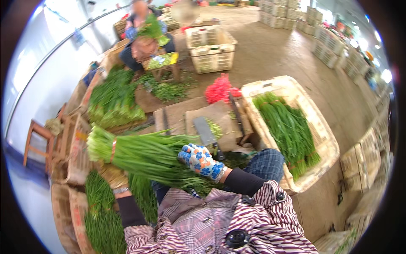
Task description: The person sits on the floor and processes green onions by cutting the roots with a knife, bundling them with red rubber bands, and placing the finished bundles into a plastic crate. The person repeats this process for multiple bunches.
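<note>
A large bundle of long green leaf stalks, likely garlic chives, (142,152) lies across my lap with a red band near its pale end. My left hand (112,176), in a yellowish work glove, supports the banded end from below; its fingers are partly hidden. My right hand (203,161), in a white glove with blue and orange flowers, rests against the leafy side, fingers close together. Just beyond it a cleaver (204,130) with a black handle lies on a board (190,116) among chopped green bits. Red bands (219,90) are heaped at the board's far edge.
At the right a cream plastic crate (323,139) holds banded bundles. More greens (114,98) are piled at the left, beside crates (77,149). A co-worker (144,41) sits ahead holding a bundle at a small wooden stool (163,65). Another crate (211,58) stands beyond.
</note>
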Tool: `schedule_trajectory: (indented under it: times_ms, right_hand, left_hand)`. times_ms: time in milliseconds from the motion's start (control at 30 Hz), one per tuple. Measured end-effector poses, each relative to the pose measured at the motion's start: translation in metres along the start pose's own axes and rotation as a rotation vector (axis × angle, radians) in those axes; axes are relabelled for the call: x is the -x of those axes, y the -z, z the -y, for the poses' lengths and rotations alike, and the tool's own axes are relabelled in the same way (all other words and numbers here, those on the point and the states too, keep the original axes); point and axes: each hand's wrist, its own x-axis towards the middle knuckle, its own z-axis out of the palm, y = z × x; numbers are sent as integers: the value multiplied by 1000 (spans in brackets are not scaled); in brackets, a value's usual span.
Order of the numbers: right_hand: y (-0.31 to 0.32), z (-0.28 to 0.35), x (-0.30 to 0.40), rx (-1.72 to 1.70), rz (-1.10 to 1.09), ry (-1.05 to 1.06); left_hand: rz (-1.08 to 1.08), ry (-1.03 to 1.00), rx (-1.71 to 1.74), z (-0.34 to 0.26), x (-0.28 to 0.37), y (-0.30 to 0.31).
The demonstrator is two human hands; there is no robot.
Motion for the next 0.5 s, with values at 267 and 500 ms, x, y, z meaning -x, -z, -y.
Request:
schedule_trajectory:
  times_ms: [267,500]
  right_hand:
    - [21,-103,114,305,522,-397]
    - [87,-20,8,38,-304,-248]
  left_hand:
    - [-113,97,225,-2,-14,1]
    - [519,39,-164,21,-36,6]
